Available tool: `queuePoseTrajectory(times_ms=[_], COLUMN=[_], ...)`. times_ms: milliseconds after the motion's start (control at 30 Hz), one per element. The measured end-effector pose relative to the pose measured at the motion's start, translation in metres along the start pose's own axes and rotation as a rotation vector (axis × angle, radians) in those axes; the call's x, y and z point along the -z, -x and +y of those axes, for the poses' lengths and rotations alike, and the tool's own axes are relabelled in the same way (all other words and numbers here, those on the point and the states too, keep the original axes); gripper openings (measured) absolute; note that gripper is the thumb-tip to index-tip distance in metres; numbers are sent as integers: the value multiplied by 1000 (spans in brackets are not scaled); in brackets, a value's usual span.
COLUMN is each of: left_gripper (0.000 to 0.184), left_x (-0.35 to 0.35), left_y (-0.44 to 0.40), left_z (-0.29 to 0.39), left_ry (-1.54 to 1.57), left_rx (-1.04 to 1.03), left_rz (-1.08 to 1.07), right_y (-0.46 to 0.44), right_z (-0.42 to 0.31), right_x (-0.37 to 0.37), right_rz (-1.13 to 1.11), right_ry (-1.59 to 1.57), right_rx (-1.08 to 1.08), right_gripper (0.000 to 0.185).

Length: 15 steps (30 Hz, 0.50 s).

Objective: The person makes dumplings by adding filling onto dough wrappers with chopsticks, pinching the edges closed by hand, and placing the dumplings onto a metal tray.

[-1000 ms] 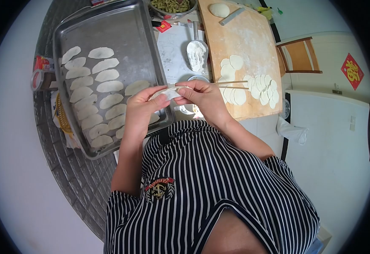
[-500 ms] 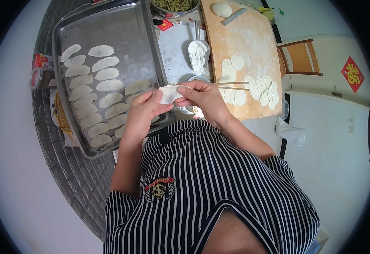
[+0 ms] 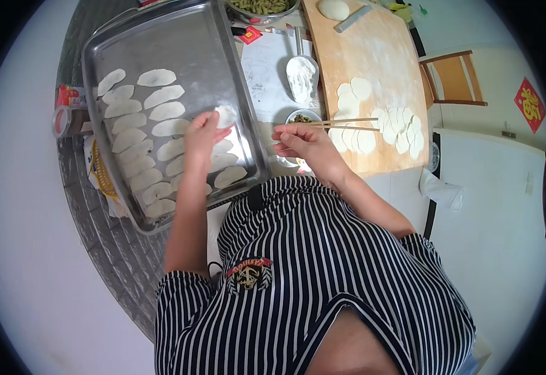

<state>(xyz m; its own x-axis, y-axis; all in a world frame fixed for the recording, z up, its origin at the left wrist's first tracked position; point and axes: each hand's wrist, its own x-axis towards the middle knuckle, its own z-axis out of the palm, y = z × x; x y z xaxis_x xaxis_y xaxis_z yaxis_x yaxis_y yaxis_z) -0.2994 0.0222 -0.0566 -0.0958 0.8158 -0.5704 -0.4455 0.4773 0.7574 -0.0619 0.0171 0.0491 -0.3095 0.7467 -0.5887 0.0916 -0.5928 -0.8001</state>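
My left hand is over the metal tray, pinching a pale folded dumpling between thumb and fingers. Below and left of it, rows of flat half-moon dumplings lie in the tray. My right hand is between the tray and the wooden board, fingers curled, with a pair of chopsticks sticking out to the right. Just behind that hand stands a small bowl of dark green filling, partly hidden. Round dough wrappers lie on the board beneath and around the chopstick tips.
A metal scoop of flour lies on a paper sheet between tray and floured wooden board. A dough ball and a flat metal scraper sit at the board's far end. A pan of green pieces stands behind.
My hands have parted. The left has moved left with the dumpling, from in front of my body to over the tray. The right has let go of the dumpling and keeps the chopsticks.
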Motion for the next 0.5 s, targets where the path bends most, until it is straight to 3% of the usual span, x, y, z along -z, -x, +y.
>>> queuePoseTrajectory(times_ms=[167, 233, 300, 400, 500], left_gripper=[28, 25, 23, 22, 22], left_x=[27, 32, 41, 26, 16], left_y=[-41, -33, -27, -3, 14], left_z=[4, 14, 17, 20, 12], left_ry=[-268, -766, -831, -814, -899], left_rx=[-42, -183, -285, -440, -457], left_rz=[80, 267, 346, 508, 411], right_y=[9, 16, 23, 35, 46], right_z=[1, 3, 18, 51, 101], right_x=[13, 27, 45, 89, 148], right_rz=[-14, 12, 40, 222, 486], right_ry=[-28, 52, 37, 17, 20], right_rx=[-3, -30, 16, -84, -76], right_gripper=[30, 30, 29, 22, 16])
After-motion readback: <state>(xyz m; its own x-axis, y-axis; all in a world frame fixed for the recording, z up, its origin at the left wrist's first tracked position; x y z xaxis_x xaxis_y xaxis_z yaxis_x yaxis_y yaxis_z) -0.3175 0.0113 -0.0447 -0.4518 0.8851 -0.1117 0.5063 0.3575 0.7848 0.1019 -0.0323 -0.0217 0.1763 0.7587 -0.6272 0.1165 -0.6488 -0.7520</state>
